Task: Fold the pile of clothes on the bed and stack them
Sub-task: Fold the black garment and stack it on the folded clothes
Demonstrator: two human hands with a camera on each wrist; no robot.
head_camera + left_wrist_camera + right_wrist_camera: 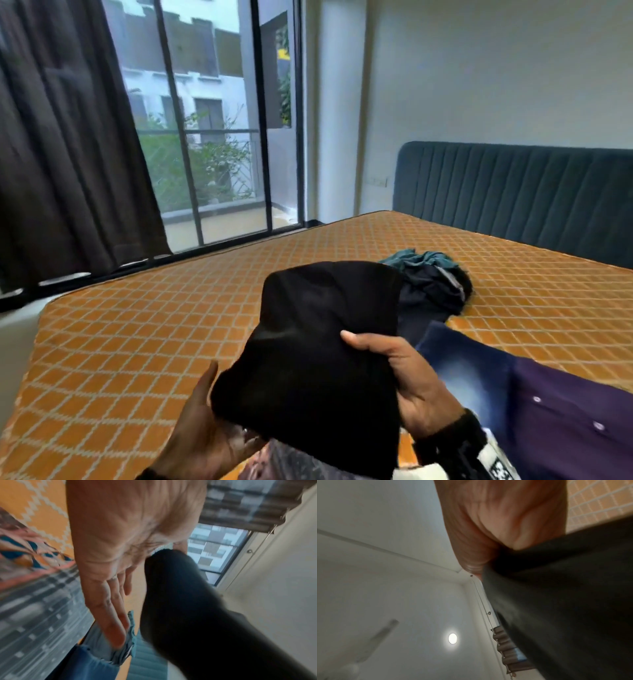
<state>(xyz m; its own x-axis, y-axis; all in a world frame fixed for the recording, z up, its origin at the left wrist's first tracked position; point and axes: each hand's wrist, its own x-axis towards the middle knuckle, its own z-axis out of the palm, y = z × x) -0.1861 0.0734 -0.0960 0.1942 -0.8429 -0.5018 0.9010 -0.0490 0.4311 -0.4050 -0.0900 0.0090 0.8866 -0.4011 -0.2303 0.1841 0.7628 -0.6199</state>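
A folded black garment [318, 363] is held up in the air above the orange quilted bed [144, 329]. My right hand [407, 380] grips its right edge, thumb on top of the cloth; the right wrist view shows the palm [501, 520] against the black garment [565, 601]. My left hand [205, 425] lies flat and palm-up beneath the garment's lower left corner. In the left wrist view its fingers [109, 612] are straight beside the black garment [188, 615]. A crumpled pile of dark and teal clothes [431, 284] lies farther back on the bed.
Folded clothes lie at the near right: blue jeans [469, 373] and a purple buttoned shirt [575, 421]. A grey patterned piece [294, 462] sits under my hands. A teal headboard [520, 192] stands behind; a window with a dark curtain [68, 144] is to the left.
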